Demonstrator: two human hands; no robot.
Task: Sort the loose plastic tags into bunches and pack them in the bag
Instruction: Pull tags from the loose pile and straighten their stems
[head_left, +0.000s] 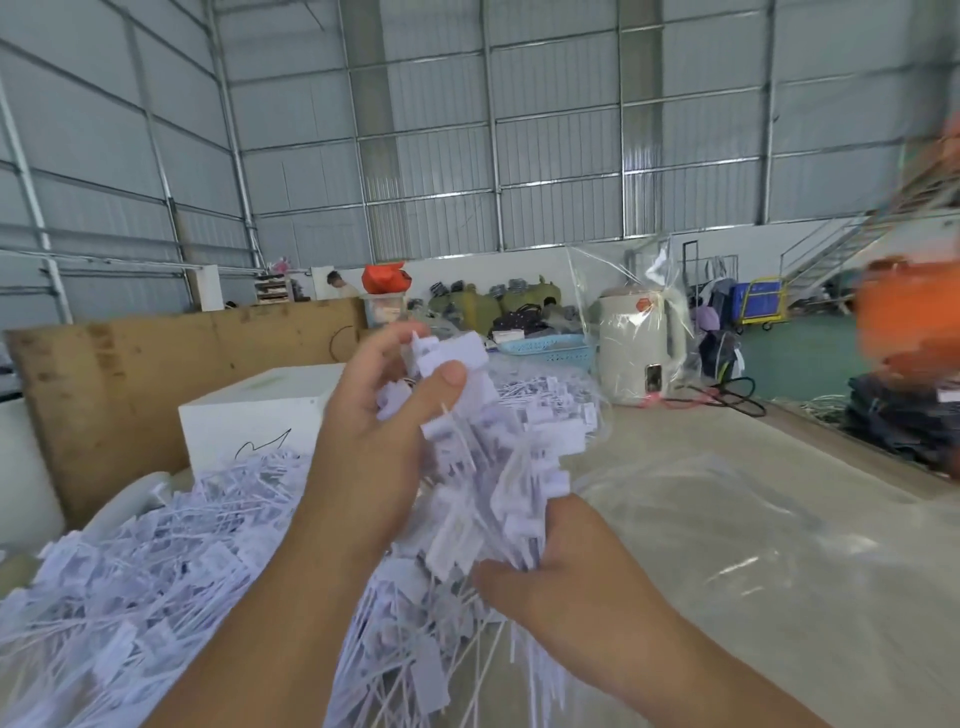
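Your left hand (379, 431): raised, thumb and fingers curled round the upper end of a bunch of white plastic tags (483, 467), thumb pressed on the flat tag heads at the top. Your right hand (566, 582): lower and nearer you, fingers curled round the bottom of the same bunch, thin tails hanging out below the grip. Bunch: tilted, held between both hands, motion-blurred so single tags are hard to separate.

Below and to the left of your hands: large heap of loose tags (130, 571), white flat heads with thin straps, spreading across the table (701, 431) toward you.

To the right of your right hand: clear plastic bag (753, 530), lying flat and crinkled on the table surface; whether it holds anything cannot be told.

Just beyond your left hand: further tags in clear wrapping (550, 395), lying on the table.

Left of your left hand: white box (249, 415) with a black scribble on its front, and behind it an upright brown board (156, 374).

Farther beyond your hands: blue plastic basket (550, 351); cream kettle (639, 353) inside a clear bag, a black cord (737, 395) trailing on the table beside it.
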